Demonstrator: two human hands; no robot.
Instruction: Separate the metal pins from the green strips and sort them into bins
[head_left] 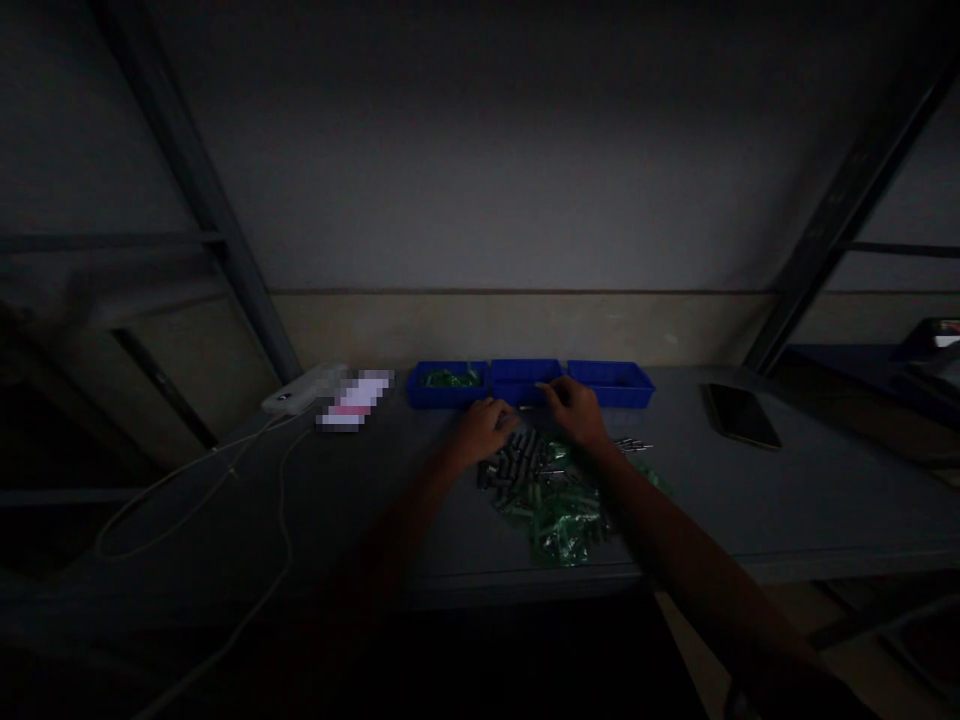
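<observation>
In the dim head view, my left hand (484,430) is closed with bent fingers, just in front of the blue bins and beside a heap of dark cylindrical pieces (517,462). Whatever it grips is too dark to make out. My right hand (576,408) pinches with thumb and forefinger at the front of the middle blue bin (526,368); what is between the fingertips cannot be made out. Below the hands lie green-tinted clear plastic bags (566,525). Several thin metal shafts (634,445) lie to the right of my right wrist.
The left blue bin (448,397) holds green plastic. A right blue bin (611,385) stands beside the middle one. A lit phone (356,400), a white box (300,392) and a white cable (283,500) occupy the table's left; a dark phone (742,415) lies right.
</observation>
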